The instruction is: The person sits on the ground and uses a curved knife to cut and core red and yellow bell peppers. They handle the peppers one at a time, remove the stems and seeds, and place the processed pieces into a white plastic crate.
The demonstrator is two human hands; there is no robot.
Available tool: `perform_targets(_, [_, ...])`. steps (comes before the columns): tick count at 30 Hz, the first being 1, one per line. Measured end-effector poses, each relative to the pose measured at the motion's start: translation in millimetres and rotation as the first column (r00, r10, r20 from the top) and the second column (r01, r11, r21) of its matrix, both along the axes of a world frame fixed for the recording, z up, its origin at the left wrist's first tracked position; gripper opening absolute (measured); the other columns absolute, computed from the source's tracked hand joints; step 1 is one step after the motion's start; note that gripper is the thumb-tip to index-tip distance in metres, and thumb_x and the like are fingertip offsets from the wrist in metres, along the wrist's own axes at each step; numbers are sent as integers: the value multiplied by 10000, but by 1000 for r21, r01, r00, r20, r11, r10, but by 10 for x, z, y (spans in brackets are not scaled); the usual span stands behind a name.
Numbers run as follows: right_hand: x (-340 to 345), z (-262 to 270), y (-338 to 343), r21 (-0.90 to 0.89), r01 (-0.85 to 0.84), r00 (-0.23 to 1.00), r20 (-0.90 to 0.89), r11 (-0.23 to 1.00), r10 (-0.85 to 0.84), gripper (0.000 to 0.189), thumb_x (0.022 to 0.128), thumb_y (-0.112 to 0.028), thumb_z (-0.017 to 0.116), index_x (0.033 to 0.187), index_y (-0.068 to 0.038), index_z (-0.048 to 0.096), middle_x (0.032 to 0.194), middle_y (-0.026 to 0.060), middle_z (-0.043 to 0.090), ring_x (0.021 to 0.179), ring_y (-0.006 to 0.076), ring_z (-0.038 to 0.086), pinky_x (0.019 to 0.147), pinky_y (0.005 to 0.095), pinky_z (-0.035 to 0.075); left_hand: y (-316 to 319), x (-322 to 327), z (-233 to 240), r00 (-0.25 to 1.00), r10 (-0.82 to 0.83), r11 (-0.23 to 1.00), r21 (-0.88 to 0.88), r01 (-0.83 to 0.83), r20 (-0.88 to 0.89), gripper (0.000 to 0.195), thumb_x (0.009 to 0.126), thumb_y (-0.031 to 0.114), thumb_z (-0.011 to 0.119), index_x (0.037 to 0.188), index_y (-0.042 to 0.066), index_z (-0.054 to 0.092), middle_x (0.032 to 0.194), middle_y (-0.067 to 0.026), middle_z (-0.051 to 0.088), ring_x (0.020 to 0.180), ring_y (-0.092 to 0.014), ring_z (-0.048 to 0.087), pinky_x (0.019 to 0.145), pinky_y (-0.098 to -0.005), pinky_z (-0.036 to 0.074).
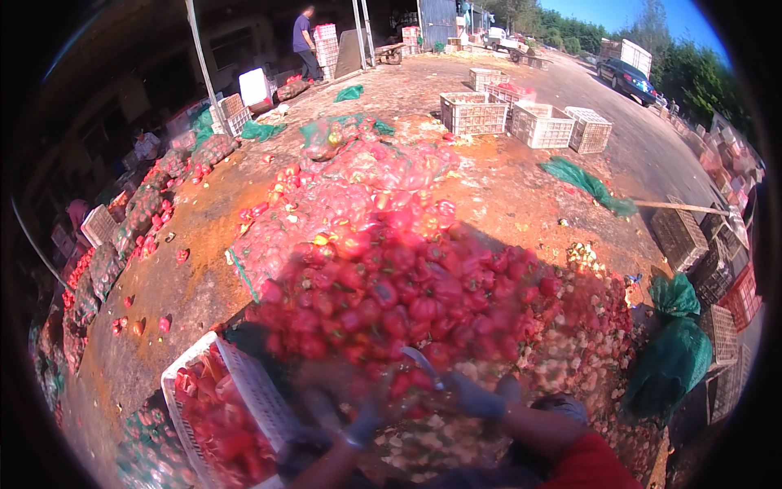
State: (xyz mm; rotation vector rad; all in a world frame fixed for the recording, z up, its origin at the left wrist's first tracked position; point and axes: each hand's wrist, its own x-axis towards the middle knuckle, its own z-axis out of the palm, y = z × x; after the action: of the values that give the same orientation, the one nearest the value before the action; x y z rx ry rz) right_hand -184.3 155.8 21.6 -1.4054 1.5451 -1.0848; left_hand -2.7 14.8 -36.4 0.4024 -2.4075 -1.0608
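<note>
My right hand [475, 394], in a bluish-grey glove, is closed around the handle of a curved knife [423, 367]; its pale blade points up and left over the peppers. To the left, my left hand [366, 415], also gloved, is low in the view beside the white crate; blur hides its fingers and whether it holds anything. Before me spreads a large heap of red bell peppers [421, 305]. The white plastic crate [259, 388] at my left holds cut red pepper pieces [226, 422]. Pale pepper cores and scraps [440, 443] lie below and right of my hands.
Green mesh sacks [669, 354] stand at right, near stacked crates [679, 235]. A pole [678, 206] lies there. White crates [473, 115] stand beyond the heap. Filled mesh sacks [143, 208] line the left. A person [302, 40] stands by stacked crates at the back.
</note>
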Motion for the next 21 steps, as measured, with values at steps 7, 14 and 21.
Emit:
perform_targets(7, [-196, -91, 99, 125, 24, 999, 37, 992, -29, 671, 806, -362, 781, 1282, 22, 503, 979, 213, 593, 925, 343, 611, 780, 440, 503, -52, -46, 5, 987, -76, 938, 327, 118, -139, 799, 841, 168, 762, 1471, 87, 277, 1369, -191, 502, 1276, -324, 508, 1001, -436, 492])
perform_targets(14, [-192, 19, 16, 324, -20, 994, -95, 946, 53, 798, 811, -377, 785, 1347, 62, 389, 1000, 212, 617, 853, 286, 671, 715, 401, 547, 29, -35, 565, 996, -82, 682, 728, 70, -19, 525, 838, 99, 650, 1318, 10, 459, 1244, -123, 562, 1152, -185, 540, 992, -334, 445])
perform_targets(21, [-155, 55, -79, 326, -26, 971, -216, 945, 101, 722, 801, -459, 762, 1279, 26, 522, 1163, 262, 562, 1061, 366, 599, 868, 430, 496, 84, -12, 473, 997, -77, 762, 646, 39, 30, 556, 826, 113, 632, 1340, 16, 444, 1259, -90, 539, 1165, -167, 524, 1008, -324, 429])
